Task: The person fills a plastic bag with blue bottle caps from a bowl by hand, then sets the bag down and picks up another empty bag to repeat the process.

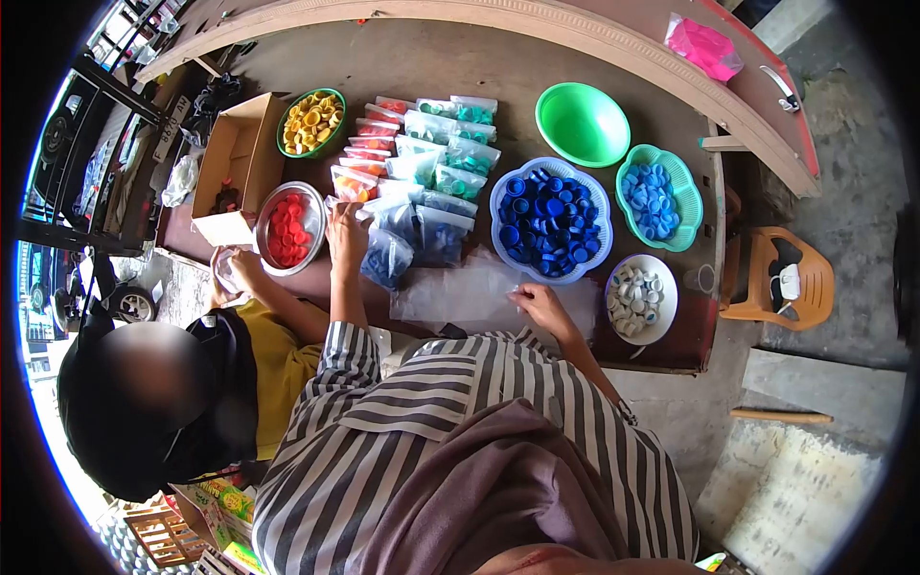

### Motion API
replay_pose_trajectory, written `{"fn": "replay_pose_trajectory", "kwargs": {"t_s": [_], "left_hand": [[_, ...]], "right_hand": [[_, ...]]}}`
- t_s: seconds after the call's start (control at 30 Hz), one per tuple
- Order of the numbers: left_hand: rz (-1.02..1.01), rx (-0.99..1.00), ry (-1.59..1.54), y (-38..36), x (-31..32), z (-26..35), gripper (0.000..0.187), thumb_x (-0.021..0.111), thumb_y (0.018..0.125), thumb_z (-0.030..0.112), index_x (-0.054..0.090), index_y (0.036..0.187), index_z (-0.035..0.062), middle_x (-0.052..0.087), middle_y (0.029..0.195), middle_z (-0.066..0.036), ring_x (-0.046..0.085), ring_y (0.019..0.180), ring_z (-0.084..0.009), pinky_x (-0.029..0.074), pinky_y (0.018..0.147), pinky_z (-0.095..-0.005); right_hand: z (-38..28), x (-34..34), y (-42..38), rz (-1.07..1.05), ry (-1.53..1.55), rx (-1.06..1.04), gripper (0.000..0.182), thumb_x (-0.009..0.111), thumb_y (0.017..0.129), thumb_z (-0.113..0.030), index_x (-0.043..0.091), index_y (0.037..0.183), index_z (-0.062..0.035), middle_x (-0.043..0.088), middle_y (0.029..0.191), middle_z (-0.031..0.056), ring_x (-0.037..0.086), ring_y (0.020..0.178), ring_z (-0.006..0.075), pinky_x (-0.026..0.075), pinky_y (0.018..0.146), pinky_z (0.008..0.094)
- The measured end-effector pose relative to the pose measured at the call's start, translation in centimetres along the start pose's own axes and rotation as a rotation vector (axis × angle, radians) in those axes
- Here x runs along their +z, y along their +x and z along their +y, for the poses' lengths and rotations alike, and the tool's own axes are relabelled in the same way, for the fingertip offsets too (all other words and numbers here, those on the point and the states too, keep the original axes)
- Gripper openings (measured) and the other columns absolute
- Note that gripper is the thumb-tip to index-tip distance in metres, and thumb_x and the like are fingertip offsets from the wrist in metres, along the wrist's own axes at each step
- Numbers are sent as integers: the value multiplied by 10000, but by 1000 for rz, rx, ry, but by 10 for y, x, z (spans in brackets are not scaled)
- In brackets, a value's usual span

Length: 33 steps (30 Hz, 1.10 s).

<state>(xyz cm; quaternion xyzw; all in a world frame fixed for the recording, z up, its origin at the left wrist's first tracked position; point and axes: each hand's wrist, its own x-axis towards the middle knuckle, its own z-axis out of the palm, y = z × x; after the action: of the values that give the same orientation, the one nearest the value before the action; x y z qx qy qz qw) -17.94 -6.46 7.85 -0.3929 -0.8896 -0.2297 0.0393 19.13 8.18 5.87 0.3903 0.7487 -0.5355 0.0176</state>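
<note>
Bags [436, 295] lying overlapped may slide together if my right hand [544, 309] drags them; whether it or my left hand [347, 240] grips anything, I cannot tell.

A single view looks from the wearer's head, forward and steeply down past the shirt [460, 402] at six o'clock to the surface [383, 57] at twelve. It sits near enough that the left hand [347, 235] and right hand [541, 305] show fully; its very wide lens bows straight edges.
</note>
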Motion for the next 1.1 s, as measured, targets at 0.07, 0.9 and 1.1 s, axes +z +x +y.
{"fn": "replay_pose_trajectory", "kwargs": {"t_s": [0.07,0.9,1.1], "left_hand": [[62,92,-144,0,-7,27,284,751,742,119,652,996,38,636,979,-174,612,906,-359,485,801,-425],[-209,141,-608,-111,3,199,131,615,702,-6,538,802,30,560,877,-143,628,676,-286,493,616,-390],[-226,204,-497,-96,0,195,152,551,711,-48,656,737,58,627,1001,-89,645,790,-295,514,705,-394]], "right_hand": [[-13,-8,-5,-5,212,-51,259,658,864,-235,662,848,23,645,735,72,566,662,146,451,642,303],[-1,-33,-16,270,168,-67,358,798,742,-302,575,770,-24,592,720,51,550,668,137,454,618,304],[7,-65,31,259,220,-169,322,712,854,-330,614,865,-23,614,743,44,559,677,113,455,625,284]]}}
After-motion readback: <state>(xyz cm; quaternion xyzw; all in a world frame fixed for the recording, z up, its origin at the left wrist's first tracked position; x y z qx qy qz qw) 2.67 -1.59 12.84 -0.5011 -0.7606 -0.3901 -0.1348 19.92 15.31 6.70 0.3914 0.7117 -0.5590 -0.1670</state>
